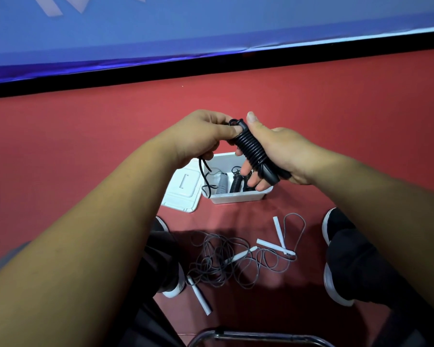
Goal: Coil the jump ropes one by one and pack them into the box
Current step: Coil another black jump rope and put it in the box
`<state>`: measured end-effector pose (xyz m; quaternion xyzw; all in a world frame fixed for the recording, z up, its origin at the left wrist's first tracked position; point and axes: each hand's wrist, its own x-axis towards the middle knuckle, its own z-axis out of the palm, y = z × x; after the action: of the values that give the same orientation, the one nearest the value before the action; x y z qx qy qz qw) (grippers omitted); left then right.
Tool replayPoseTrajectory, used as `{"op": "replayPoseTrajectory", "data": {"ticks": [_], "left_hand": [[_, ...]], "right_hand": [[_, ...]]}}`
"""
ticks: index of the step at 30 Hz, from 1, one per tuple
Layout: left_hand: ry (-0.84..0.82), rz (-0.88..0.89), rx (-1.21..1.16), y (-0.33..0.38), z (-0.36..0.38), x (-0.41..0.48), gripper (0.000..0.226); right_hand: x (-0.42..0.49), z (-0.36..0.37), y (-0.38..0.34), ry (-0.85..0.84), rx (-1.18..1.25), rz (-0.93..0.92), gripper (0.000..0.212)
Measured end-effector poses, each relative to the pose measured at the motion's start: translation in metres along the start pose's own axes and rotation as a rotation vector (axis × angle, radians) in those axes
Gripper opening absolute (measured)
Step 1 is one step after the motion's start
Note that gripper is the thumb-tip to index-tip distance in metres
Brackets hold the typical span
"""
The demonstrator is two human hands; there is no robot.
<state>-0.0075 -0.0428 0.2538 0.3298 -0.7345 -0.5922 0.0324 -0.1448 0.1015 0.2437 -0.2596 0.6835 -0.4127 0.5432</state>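
From the head camera, both hands meet at mid-frame over a red floor (336, 116). The right hand (283, 154) grips a black jump rope (252, 149) that is wound into a tight bundle. The bundle slants across the palm from 11 o'clock down to 5 o'clock. Its fingers (254, 180) curl round from underneath and their tips show at the bundle's 7 o'clock side, while the thumb points straight up beside its top end. The left hand (203, 134), at 9 o'clock of the bundle, pinches the small loop at that top end between thumb and curled fingers. A loose black tail (202, 171) hangs from under this hand towards the box. The white box (236, 197) sits on the floor at 6 o'clock of the hands, partly hidden by the right fingers. Inside it are a coiled grey rope (221, 184) and a coiled black rope (235, 183) side by side. Its lid (183, 190) lies flat, touching the box at 9 o'clock. At 6 o'clock of the box, between two dark shoes, lies a tangle of grey ropes (223, 256) with white handles (278, 231).
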Motion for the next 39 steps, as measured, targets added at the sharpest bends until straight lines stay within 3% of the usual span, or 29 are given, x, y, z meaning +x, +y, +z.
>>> {"op": "replayPoseTrajectory", "data": {"ticks": [5,9,18,23,27,30,39], "left_hand": [[0.122,0.04,0.008,0.001,0.006,0.001,0.016],[0.178,0.075,-0.024,0.007,0.009,0.002,0.018],[0.182,0.134,0.07,0.011,0.007,-0.001,0.02],[0.207,0.186,0.344,0.013,0.002,-0.005,0.021],[0.141,0.084,0.392,0.011,-0.006,-0.004,0.031],[0.053,0.064,0.409,0.01,-0.007,-0.006,0.025],[-0.104,-0.027,0.571,0.003,-0.022,-0.007,0.017]], "right_hand": [[0.007,0.004,0.002,-0.027,0.13,0.052,0.085],[0.006,0.0,-0.003,-0.131,0.253,0.084,0.076],[0.001,-0.014,-0.015,-0.199,0.22,0.068,0.055],[0.006,-0.007,-0.01,-0.118,0.221,0.018,0.05],[0.008,-0.006,-0.01,-0.01,0.202,-0.025,0.05],[0.01,-0.006,-0.008,0.016,0.209,-0.036,0.054],[0.013,-0.006,-0.006,-0.109,0.198,-0.015,0.055]]}}
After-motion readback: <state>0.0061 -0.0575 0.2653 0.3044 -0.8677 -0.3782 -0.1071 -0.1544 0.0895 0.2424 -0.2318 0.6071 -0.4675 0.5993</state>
